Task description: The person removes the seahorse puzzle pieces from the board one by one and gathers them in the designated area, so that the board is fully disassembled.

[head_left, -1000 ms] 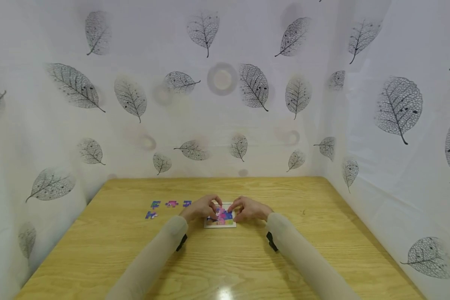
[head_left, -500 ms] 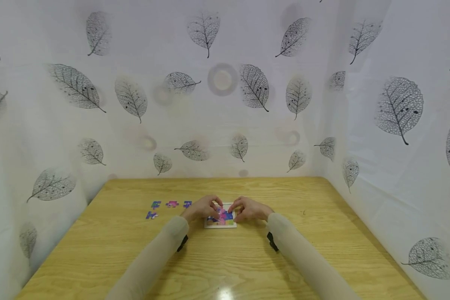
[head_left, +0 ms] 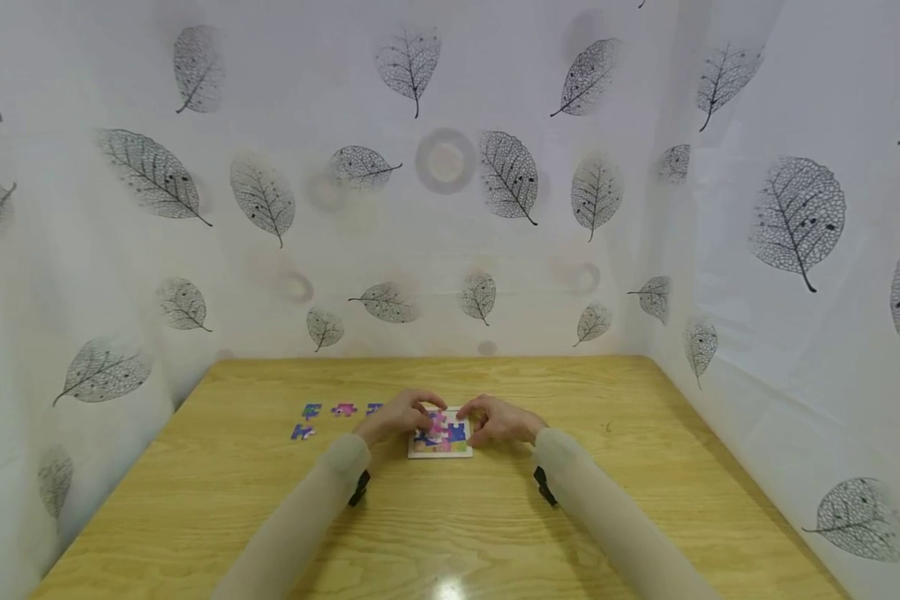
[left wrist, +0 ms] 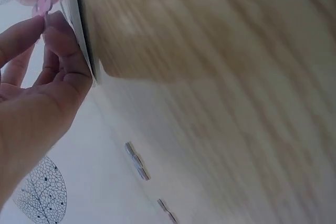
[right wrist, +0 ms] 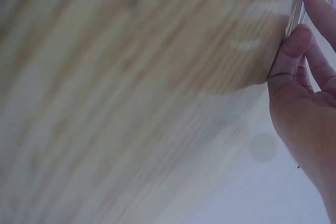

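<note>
A small jigsaw puzzle in a white frame lies on the wooden table, partly filled with pink, blue and green pieces. Between thumb and fingertips, my left hand pinches a pink puzzle piece over the left part of the puzzle. That piece is tilted up in the left wrist view. My right hand holds the frame at its right side, the thumb against the edge and the index finger by the far corner. The hands hide parts of the frame's far and left sides.
Several loose puzzle pieces lie left of the frame: a green-blue one, a pink one, a blue one and a purple-white one. A white leaf-print curtain surrounds the table.
My left hand has shifted slightly left with the pink puzzle piece, uncovering more of the puzzle. The right hand stays at the frame's right side.
</note>
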A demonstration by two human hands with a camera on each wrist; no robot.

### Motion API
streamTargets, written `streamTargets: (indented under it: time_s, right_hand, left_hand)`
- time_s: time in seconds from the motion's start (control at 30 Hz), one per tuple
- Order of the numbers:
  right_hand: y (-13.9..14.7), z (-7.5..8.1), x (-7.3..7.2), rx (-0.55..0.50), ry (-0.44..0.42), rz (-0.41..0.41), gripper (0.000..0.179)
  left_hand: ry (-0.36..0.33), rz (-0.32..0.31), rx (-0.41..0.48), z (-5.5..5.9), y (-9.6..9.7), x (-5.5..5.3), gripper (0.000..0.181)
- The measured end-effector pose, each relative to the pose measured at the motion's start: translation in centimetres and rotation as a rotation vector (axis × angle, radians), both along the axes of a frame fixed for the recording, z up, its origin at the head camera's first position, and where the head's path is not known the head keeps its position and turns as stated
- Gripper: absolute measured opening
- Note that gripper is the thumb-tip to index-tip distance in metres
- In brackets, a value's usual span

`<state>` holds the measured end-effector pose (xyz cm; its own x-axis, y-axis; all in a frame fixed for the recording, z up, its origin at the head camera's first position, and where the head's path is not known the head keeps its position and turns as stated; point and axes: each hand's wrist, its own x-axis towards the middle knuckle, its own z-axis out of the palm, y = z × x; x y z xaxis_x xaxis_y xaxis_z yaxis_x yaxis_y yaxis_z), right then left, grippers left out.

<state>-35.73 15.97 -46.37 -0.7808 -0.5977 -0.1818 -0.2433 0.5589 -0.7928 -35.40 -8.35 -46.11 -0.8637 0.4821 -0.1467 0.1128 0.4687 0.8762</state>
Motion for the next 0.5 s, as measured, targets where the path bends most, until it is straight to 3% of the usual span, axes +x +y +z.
streamTargets:
  time_s: [0.13, 0.37, 0.5]
  right_hand:
    - [-0.1, 0.1, 0.1, 0.014, 0.028, 0.013, 0.047]
    - [-0.2, 0.1, 0.2, 0.04, 0.064, 0.035, 0.046]
    - [0.0, 0.0, 0.3, 0.044, 0.074, 0.022, 0.046]
  left_hand:
    - [-0.017, 0.013, 0.045, -0.2, -1.0, -0.1, 0.043]
    - [-0.057, 0.087, 0.116, -0.2, -3.3, 0.0, 0.043]
    - [-0.065, 0.09, 0.142, -0.1, -4.6, 0.0, 0.043]
